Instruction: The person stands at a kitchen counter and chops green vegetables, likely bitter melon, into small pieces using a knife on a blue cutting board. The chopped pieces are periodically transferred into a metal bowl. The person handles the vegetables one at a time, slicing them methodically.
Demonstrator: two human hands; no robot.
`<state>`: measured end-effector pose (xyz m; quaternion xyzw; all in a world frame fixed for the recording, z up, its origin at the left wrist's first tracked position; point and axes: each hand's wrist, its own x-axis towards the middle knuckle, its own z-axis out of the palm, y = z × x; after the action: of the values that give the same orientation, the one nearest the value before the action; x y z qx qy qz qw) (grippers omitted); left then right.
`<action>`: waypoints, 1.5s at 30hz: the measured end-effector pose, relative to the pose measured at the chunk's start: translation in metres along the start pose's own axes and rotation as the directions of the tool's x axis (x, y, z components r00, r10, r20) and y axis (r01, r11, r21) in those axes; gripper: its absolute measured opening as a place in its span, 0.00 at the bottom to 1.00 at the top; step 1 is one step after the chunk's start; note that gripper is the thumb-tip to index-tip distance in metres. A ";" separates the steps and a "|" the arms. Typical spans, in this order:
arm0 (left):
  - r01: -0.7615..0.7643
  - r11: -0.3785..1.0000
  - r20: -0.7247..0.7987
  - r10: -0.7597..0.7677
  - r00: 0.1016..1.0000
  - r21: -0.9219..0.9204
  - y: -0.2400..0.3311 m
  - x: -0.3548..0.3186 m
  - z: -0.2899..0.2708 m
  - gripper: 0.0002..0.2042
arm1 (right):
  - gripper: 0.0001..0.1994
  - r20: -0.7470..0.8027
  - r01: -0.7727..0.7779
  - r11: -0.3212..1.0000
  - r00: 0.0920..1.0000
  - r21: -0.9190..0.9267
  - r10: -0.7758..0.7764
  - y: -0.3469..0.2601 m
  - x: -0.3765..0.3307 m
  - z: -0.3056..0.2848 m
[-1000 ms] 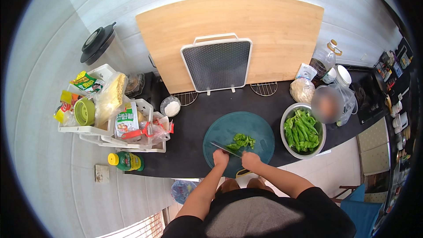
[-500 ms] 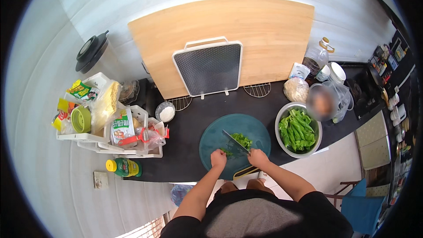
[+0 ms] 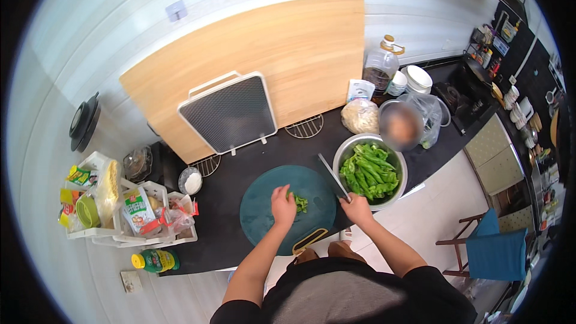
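My right hand point(image 3: 357, 209) grips the handle of a kitchen knife point(image 3: 333, 177). Its blade points away from me, between a round dark green cutting board point(image 3: 264, 192) and a metal bowl point(image 3: 404, 187); I cannot tell whether it touches the bowl's rim. Long green peppers point(image 3: 369, 171) fill the bowl. Over the board, my left hand point(image 3: 283, 207) is empty with its fingers apart, right beside a small pile of cut green pieces point(image 3: 300, 203).
A large wooden board point(image 3: 258, 48) and a dark, white-rimmed board point(image 3: 231, 114) lean on the wall. White baskets point(image 3: 147, 240) of packets and a green bottle point(image 3: 156, 260) stand left. Behind the bowl are a bag point(image 3: 360, 116), an oil jug point(image 3: 380, 66) and a blurred round container point(image 3: 401, 126).
The knife has gone from the board to beside the bowl. The larger green heap no longer shows on the board. My left hand has opened. The view has swung right.
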<state>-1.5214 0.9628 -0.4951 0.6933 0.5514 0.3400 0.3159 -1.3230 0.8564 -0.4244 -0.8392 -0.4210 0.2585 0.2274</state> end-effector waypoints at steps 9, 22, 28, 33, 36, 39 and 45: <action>-0.100 0.955 0.343 0.197 0.918 -0.280 0.101 0.017 0.116 0.10 | 0.14 -0.244 -0.152 0.979 0.953 0.134 0.181 0.079 0.022 -0.090; 0.473 0.853 0.451 -0.518 0.726 0.218 0.146 0.023 0.201 0.34 | 0.15 -0.076 -0.136 0.975 0.986 0.176 0.151 0.127 0.049 -0.122; 0.382 0.779 0.447 -0.147 0.882 -0.498 0.116 0.016 0.162 0.23 | 0.15 -0.038 -0.060 0.986 0.997 0.157 0.067 0.111 0.069 -0.117; 0.637 0.361 0.605 -0.211 0.768 -0.681 0.107 0.021 0.070 0.20 | 0.13 0.027 0.061 0.985 0.997 0.163 -0.067 0.077 0.069 -0.102; 0.536 0.409 0.449 -0.296 0.843 -0.739 0.075 0.007 0.025 0.19 | 0.13 0.094 0.146 0.979 0.983 0.140 -0.160 0.040 0.059 -0.084; 0.440 0.530 0.229 -0.417 0.880 -0.725 0.021 -0.015 -0.015 0.19 | 0.13 0.221 0.269 0.958 0.933 0.097 -0.284 0.013 0.046 -0.053; 0.508 0.755 0.039 -0.543 0.839 -0.414 -0.071 -0.082 -0.069 0.17 | 0.14 0.546 0.399 0.915 0.779 -0.055 -0.307 -0.027 0.009 0.015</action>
<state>-1.6300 0.9002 -0.5234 0.4139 0.6528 0.3735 0.5128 -1.3437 0.8811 -0.4219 -0.6575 -0.6373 0.3945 0.0766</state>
